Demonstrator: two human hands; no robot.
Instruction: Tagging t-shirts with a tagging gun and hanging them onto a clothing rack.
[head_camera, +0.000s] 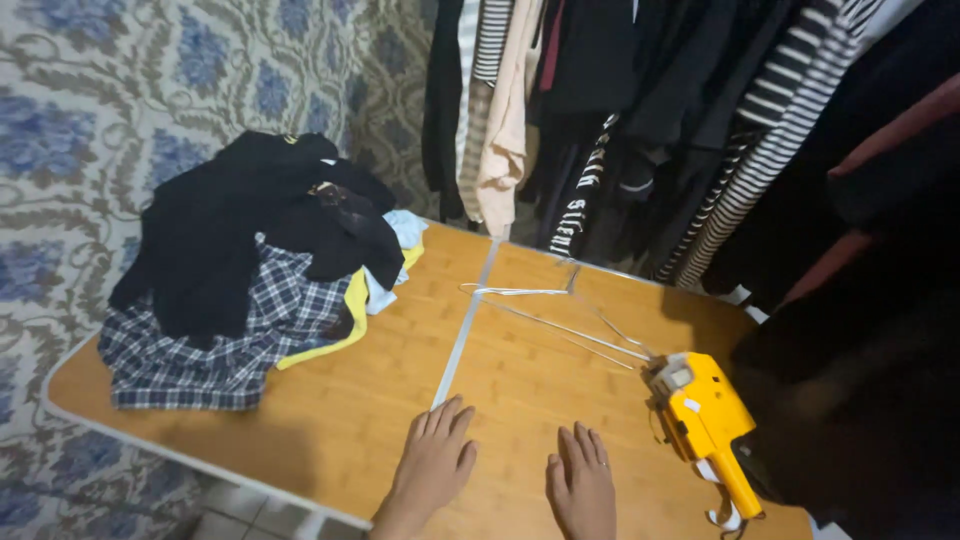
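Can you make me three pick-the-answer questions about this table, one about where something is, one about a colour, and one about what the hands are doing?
1. Where is the pile of clothes on the wooden table?
A. At the left end
B. At the right end
C. Under the hands

2. What colour is the handheld tool at the right?
A. Green
B. Yellow
C. Red

3. What are the left hand and right hand doing?
A. Gripping the wire hanger
B. Lifting a shirt
C. Lying flat and open on the table, holding nothing

Answers:
1. A, the dark and checked clothes are heaped at the table's left end.
2. B, its body is bright yellow, beside the wire hanger.
3. C, both palms face down on the bare wood, fingers spread, with the hanger lying apart from them.
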